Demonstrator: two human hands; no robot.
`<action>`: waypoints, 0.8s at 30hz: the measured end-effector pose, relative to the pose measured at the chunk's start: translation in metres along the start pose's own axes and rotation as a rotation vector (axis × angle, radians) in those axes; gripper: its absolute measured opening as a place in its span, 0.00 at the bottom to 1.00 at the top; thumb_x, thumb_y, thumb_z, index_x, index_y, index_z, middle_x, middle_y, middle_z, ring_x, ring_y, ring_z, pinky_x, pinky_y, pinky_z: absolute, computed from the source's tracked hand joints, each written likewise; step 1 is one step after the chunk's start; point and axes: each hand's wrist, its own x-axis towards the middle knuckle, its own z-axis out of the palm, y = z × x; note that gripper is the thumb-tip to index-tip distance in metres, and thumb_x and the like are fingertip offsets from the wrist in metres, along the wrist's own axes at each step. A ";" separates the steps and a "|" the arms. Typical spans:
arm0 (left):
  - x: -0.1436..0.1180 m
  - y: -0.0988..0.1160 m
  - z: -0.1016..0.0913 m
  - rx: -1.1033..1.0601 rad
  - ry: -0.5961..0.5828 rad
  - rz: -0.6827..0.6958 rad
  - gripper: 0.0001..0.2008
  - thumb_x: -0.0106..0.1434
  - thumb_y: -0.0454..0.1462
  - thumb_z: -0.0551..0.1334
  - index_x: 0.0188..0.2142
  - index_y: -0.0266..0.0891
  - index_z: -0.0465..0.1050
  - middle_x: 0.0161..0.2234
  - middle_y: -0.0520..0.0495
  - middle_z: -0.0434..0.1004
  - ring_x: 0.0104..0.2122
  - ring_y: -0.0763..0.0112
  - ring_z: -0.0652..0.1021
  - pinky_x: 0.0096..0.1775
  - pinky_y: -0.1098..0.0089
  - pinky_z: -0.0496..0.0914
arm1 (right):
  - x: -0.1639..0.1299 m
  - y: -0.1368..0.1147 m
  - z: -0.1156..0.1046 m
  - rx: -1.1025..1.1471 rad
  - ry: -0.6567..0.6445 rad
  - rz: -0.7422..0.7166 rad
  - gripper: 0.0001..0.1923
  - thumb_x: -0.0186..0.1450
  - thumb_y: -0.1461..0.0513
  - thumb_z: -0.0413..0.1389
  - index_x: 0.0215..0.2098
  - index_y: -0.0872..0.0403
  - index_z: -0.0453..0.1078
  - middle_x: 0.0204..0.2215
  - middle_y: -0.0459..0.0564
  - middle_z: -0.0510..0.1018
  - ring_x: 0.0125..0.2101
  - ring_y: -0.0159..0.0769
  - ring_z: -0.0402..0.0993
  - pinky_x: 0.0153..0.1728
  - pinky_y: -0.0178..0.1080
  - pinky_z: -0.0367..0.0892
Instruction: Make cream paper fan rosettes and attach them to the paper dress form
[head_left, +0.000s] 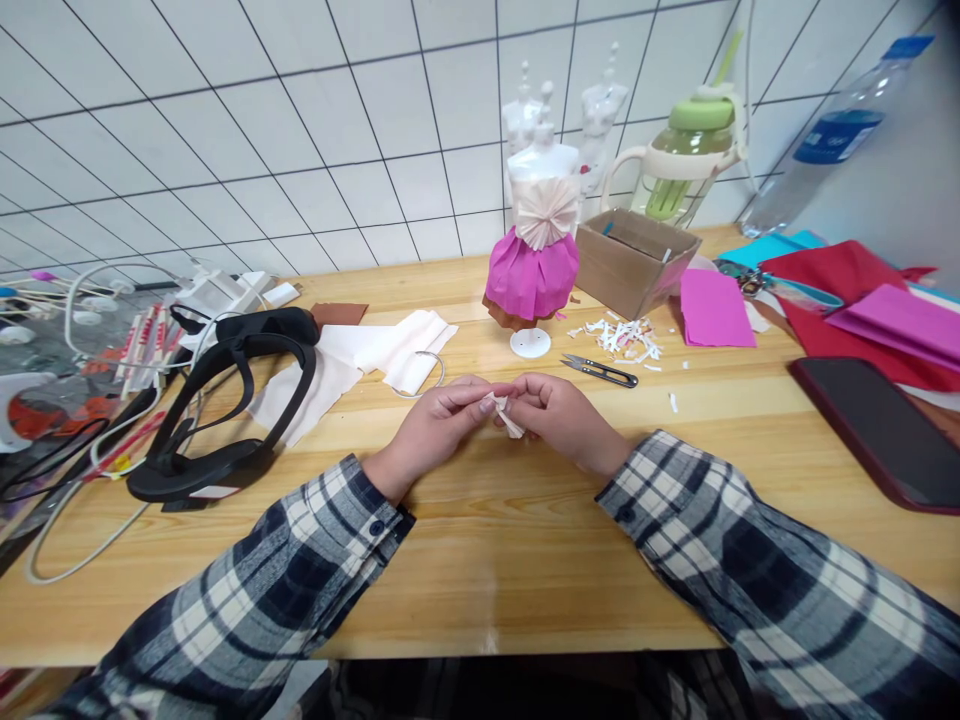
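Pleated piece: small, cream-coloured, paper-like, held just above the wooden tabletop, near its middle. Lower end flares into a narrow fan with fine ridges, tilted slightly to the right; upper end gathered and partly hidden by fingers. Fold count: cannot tell.

Left hand: thumb and fingers closed on the gathered end. Right hand: fingers curled, pinching the same piece from the other side. Fingertips of the 2 hands meet or nearly so; contact unclear.

Beyond the hands: dress form with cream pleated rosette above magenta skirt. Black snips lie near the right hand, beside paper scraps.
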 end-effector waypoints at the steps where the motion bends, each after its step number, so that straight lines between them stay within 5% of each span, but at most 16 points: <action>1: 0.000 -0.001 0.000 -0.026 0.021 -0.022 0.15 0.65 0.43 0.62 0.49 0.43 0.78 0.43 0.45 0.79 0.44 0.64 0.76 0.52 0.64 0.67 | 0.000 0.000 0.000 0.001 0.005 -0.005 0.11 0.58 0.55 0.59 0.31 0.54 0.67 0.24 0.44 0.75 0.22 0.28 0.66 0.23 0.32 0.60; 4: 0.000 -0.006 0.001 -0.211 0.094 -0.103 0.22 0.61 0.43 0.66 0.54 0.43 0.73 0.43 0.46 0.78 0.43 0.67 0.76 0.48 0.67 0.68 | 0.000 0.001 -0.002 -0.095 0.120 -0.077 0.09 0.60 0.56 0.58 0.30 0.53 0.65 0.24 0.44 0.74 0.23 0.30 0.67 0.24 0.34 0.61; 8: 0.000 -0.010 -0.001 -0.453 0.111 -0.196 0.22 0.61 0.52 0.63 0.44 0.38 0.76 0.36 0.45 0.77 0.38 0.67 0.76 0.35 0.72 0.68 | -0.005 -0.002 -0.006 -0.654 0.316 -0.345 0.03 0.61 0.61 0.57 0.31 0.52 0.69 0.26 0.46 0.75 0.28 0.34 0.69 0.30 0.37 0.60; 13: 0.000 -0.003 0.001 -0.227 0.056 -0.285 0.26 0.61 0.57 0.59 0.34 0.35 0.76 0.29 0.47 0.74 0.27 0.73 0.70 0.27 0.73 0.63 | -0.010 -0.006 -0.005 -1.052 0.304 -0.572 0.07 0.65 0.62 0.53 0.30 0.53 0.71 0.26 0.48 0.76 0.30 0.36 0.69 0.32 0.38 0.57; 17: 0.001 0.002 0.004 -0.063 0.085 -0.243 0.17 0.58 0.49 0.67 0.34 0.36 0.76 0.29 0.50 0.76 0.27 0.73 0.71 0.32 0.71 0.65 | -0.010 -0.005 -0.004 -0.932 0.308 -0.518 0.05 0.64 0.61 0.55 0.30 0.53 0.71 0.26 0.46 0.77 0.30 0.35 0.70 0.32 0.37 0.58; 24: 0.001 -0.002 -0.004 0.327 0.113 0.073 0.10 0.63 0.42 0.63 0.35 0.38 0.76 0.35 0.46 0.80 0.36 0.67 0.76 0.43 0.66 0.69 | -0.001 -0.001 -0.005 -0.327 0.136 -0.147 0.05 0.57 0.60 0.57 0.27 0.53 0.66 0.21 0.42 0.71 0.22 0.29 0.65 0.25 0.33 0.61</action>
